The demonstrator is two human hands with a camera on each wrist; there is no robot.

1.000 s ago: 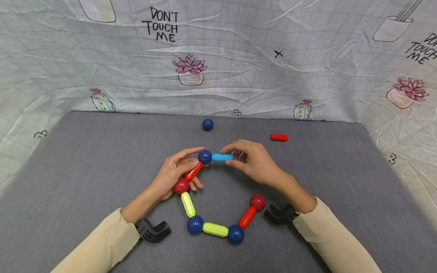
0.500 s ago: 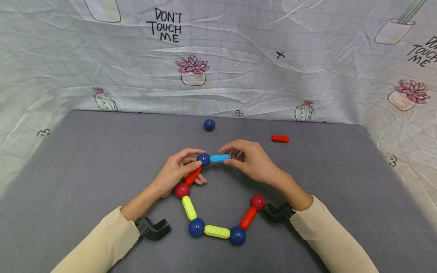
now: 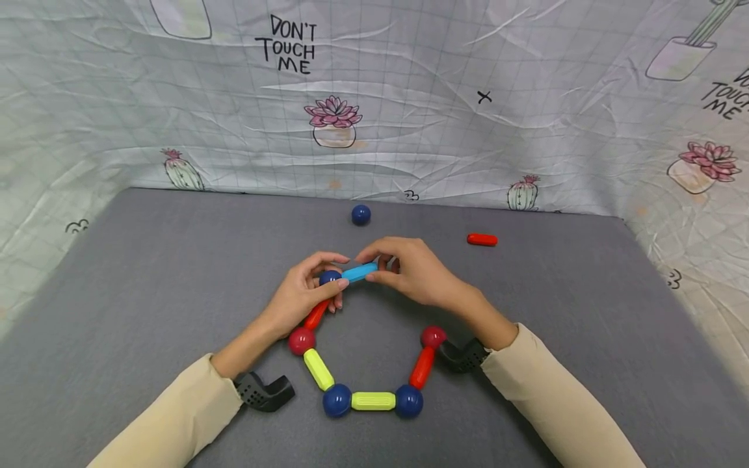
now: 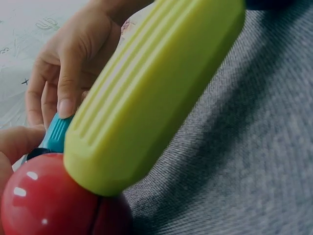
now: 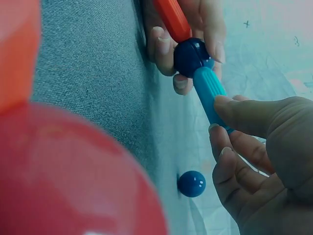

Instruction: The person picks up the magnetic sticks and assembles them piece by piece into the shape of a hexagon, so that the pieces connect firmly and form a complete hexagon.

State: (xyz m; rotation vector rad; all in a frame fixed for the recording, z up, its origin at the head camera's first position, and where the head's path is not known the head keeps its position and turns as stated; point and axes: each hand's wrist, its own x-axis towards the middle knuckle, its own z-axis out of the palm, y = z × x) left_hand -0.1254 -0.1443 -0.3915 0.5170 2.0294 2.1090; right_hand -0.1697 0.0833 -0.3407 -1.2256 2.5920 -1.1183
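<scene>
My left hand (image 3: pixel 295 296) grips a dark blue ball (image 5: pixel 190 56) between thumb and fingers. My right hand (image 3: pixel 422 273) pinches the far end of a light blue toy rod (image 3: pixel 359 272), whose other end meets that ball. From the ball a red rod (image 3: pixel 316 316) runs down to a red ball (image 3: pixel 302 340). Beyond it, a yellow rod (image 3: pixel 318 370), a blue ball (image 3: pixel 337 400), a second yellow rod (image 3: pixel 373 401), another blue ball (image 3: pixel 409 401), a red rod (image 3: pixel 422 368) and a red ball (image 3: pixel 433 337) continue the chain, leaving a gap at upper right.
A loose blue ball (image 3: pixel 361 215) and a loose red rod (image 3: pixel 482 240) lie near the back of the grey table (image 3: pixel 193 260). A printed white cloth (image 3: pixel 409 130) hangs behind. The right wrist's black camera mount (image 3: pixel 465 356) is close against the end red ball.
My right hand has shifted left with the light blue rod, which now slants. The gripped blue ball has moved left and slightly nearer. The chain has turned, its lower yellow rod now level.
</scene>
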